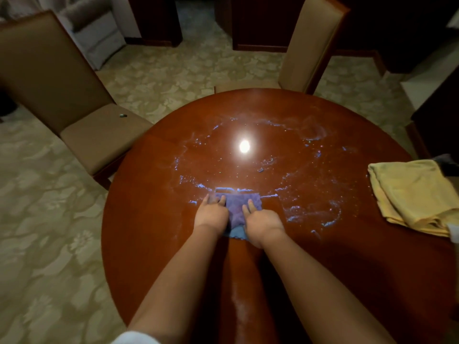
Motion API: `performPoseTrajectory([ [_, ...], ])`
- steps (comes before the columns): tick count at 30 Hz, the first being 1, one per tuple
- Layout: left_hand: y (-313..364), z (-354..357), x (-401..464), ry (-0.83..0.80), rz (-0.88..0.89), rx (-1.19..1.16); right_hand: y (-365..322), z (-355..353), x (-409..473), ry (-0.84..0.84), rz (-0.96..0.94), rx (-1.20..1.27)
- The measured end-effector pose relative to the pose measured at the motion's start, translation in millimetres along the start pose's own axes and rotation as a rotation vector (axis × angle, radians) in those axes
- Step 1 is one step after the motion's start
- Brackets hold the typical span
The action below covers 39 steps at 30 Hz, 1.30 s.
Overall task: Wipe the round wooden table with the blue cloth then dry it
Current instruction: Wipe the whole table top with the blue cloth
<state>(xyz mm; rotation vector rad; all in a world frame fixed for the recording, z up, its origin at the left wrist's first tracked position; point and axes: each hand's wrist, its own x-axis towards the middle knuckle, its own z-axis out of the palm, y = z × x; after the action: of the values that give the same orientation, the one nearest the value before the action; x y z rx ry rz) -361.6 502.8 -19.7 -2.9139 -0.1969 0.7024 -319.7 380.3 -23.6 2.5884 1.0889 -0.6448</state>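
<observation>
— Where's the blue cloth [236,212]?
— Flat on the round wooden table [154,219], pinned under both hands. Left hand [211,213] on its left edge, right hand [263,225] on its right edge, a strip of cloth bare between them.
— Grip?
— Released on both sides: fingers straight, pressing down on the cloth, not curled round it. Fingertips near the cloth's far edge; a pale blue corner sticking out just behind the wrists.
— Ahead of the hands?
— Wet streaks and droplets [248,155] across the middle of the table, starting right at the cloth's far edge and spreading wide to the right. Bright lamp reflection [244,146] straight ahead, inside the wet patch.
— To the right?
— Folded yellow towel [412,194] well apart from the right hand, lying at the table's right edge. Something dark just beyond it, too cut off to tell.
— Left?
— Bare wood out to the table's left edge, then patterned carpet [49,219]. Tan chair [74,100] beyond that edge, with a small dark item [123,115] on the seat, too small to tell. Second chair [305,45] behind the far edge.
— Towards the body?
— Open wood under both forearms, faint pale smear between them.
</observation>
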Motion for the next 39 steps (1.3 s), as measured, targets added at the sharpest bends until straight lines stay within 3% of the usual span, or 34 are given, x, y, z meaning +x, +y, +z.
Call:
performPoseTrajectory([
  [9, 28, 27, -67, -0.056, -0.103, -0.045, -20, 26, -52, -0.054, -0.132, -0.055],
  [16, 0, 40, -87, -0.073, -0.136, -0.105, -48, 22, -52, -0.065, -0.184, -0.037],
  [28, -89, 21, -12, -0.05, -0.025, -0.181, -84, -16, 14, -0.062, -0.021, 0.066],
  [39, -101, 4, 37, -0.035, -0.003, -0.229, -74, -28, 53, -0.014, 0.108, 0.03],
])
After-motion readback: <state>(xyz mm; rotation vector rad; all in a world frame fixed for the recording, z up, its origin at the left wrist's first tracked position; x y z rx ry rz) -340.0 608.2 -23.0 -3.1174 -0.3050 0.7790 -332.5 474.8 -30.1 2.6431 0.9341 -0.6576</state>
